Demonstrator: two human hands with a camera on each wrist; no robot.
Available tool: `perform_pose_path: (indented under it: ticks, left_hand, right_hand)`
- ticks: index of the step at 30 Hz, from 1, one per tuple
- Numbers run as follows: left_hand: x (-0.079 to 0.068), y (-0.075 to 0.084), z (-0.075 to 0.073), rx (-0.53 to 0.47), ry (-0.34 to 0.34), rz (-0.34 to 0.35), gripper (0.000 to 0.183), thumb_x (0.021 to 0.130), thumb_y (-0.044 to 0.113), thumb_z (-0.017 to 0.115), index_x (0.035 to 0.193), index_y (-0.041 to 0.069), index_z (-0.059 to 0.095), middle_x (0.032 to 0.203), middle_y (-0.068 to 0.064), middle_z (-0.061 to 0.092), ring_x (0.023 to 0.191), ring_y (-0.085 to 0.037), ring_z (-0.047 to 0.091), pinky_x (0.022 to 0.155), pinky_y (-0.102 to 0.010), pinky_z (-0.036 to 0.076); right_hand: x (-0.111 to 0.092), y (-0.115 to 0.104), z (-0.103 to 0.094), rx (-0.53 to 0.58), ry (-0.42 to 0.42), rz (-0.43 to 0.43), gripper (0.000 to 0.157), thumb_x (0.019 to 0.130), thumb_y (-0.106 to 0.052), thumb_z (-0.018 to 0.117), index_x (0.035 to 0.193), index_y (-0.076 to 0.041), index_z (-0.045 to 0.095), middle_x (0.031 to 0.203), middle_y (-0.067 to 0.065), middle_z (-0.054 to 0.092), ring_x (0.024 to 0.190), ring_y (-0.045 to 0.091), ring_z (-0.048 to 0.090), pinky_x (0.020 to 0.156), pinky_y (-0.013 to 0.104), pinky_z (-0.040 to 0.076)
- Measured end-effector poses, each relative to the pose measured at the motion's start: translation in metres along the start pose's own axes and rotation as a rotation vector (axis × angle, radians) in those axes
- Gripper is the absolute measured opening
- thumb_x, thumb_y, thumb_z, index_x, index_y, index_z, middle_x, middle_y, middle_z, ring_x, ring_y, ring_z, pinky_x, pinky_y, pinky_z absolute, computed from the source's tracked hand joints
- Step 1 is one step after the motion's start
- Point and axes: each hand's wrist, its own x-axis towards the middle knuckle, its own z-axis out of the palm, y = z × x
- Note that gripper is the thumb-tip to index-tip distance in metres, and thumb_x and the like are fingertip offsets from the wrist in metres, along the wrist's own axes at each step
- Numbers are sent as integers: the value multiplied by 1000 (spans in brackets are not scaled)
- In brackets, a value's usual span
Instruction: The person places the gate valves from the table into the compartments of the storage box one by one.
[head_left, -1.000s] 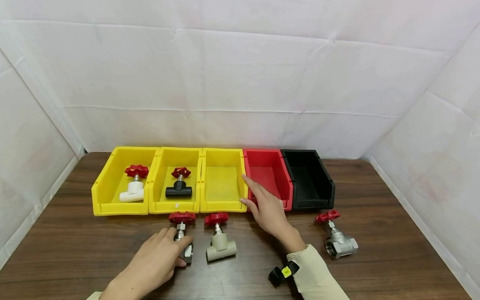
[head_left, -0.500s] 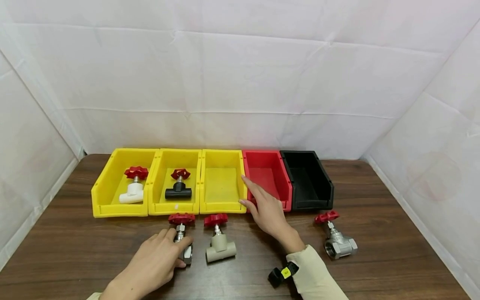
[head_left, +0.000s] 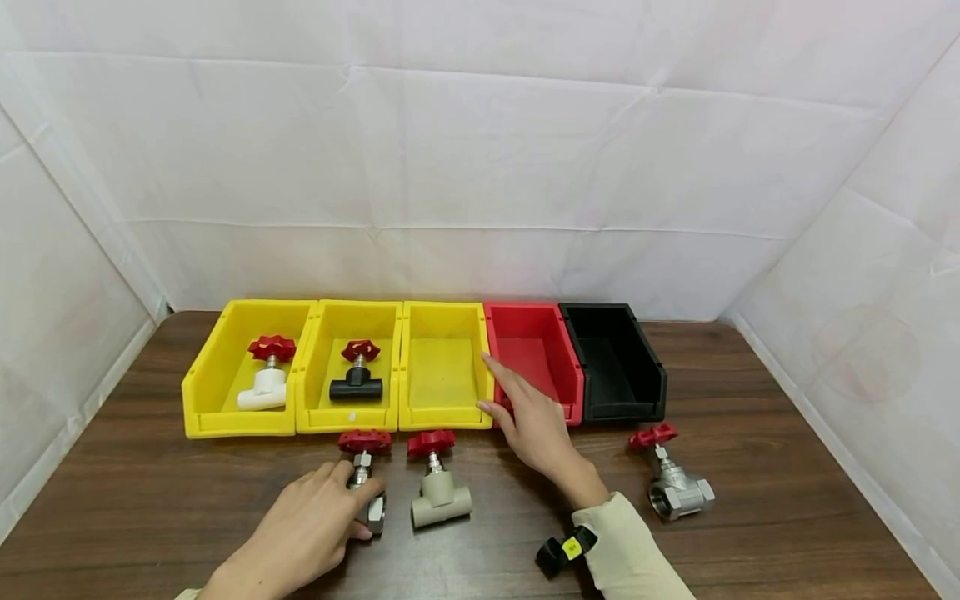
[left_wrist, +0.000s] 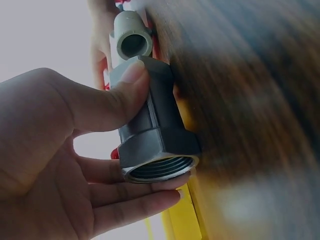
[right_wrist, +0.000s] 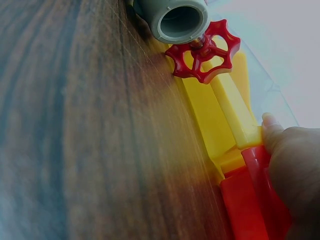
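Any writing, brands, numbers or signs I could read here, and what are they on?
No text is readable.
Yellow label on the black wrist device at the right sleeve: dark marks, too small to read.
White patch on the second yellow bin from the left: no lettering distinguishable.
Metal valve in the left hand: no markings distinguishable.

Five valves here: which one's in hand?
The left metal valve, beside the beige valve: the left hand grips its body. No hand touches the beige valve, right metal valve, white valve or black valve.
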Motion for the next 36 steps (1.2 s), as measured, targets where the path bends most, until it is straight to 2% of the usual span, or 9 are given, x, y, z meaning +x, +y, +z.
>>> perform_pose_path:
  ticks: [5, 13, 22, 28, 32, 36]
  left_hand:
    - [0, -1, 0, -5, 13, 12, 31, 79, 27, 79, 103, 13, 66, 78, -5, 53, 66, -20, 49, 54, -37, 44]
    - [-1, -2, -3, -12, -36, -6, 32, 83, 28, 75, 110, 12, 67, 91, -15, 62, 83, -30, 60, 65, -45, 50]
    - [-2, -2, -11, -2, -14, 0, 34, 84, 30, 74, 112, 12, 68, 87, -9, 59, 75, -23, 56, 62, -40, 50]
    - [-2, -1, -16, 17, 53, 14, 34, 82, 29, 76, 111, 13, 67, 85, -7, 57, 74, -23, 55, 63, -40, 50]
    - [0, 1, -19, 36, 115, 37, 35, 81, 29, 77, 110, 12, 67, 84, -8, 57, 71, -22, 54, 58, -37, 49]
    - [6, 3, -23, 40, 132, 37, 35, 81, 30, 77, 111, 13, 67, 90, -12, 60, 72, -24, 55, 57, -37, 49]
  right_hand:
    - [0, 0, 0, 0, 2, -1, 72, 90, -36, 65, 152, -30, 28, 139, 3, 51, 115, 23, 56, 86, 44, 49]
    - [0, 1, 0, -4, 4, -7, 71, 90, -36, 65, 151, -29, 29, 138, 4, 52, 115, 23, 56, 87, 43, 49]
    - [0, 0, 0, -4, -3, 4, 72, 90, -37, 65, 151, -30, 29, 139, 4, 51, 115, 23, 56, 87, 44, 49]
    - [0, -1, -1, -3, 8, -8, 71, 90, -35, 66, 151, -28, 31, 138, 4, 52, 114, 24, 57, 86, 44, 50]
    - [0, 0, -1, -7, 6, -6, 72, 90, -35, 67, 151, -28, 30, 138, 5, 52, 114, 24, 57, 85, 44, 50]
    - [0, 1, -1, -10, 2, -3, 72, 90, -36, 66, 151, -28, 29, 139, 4, 52, 114, 24, 57, 86, 43, 50]
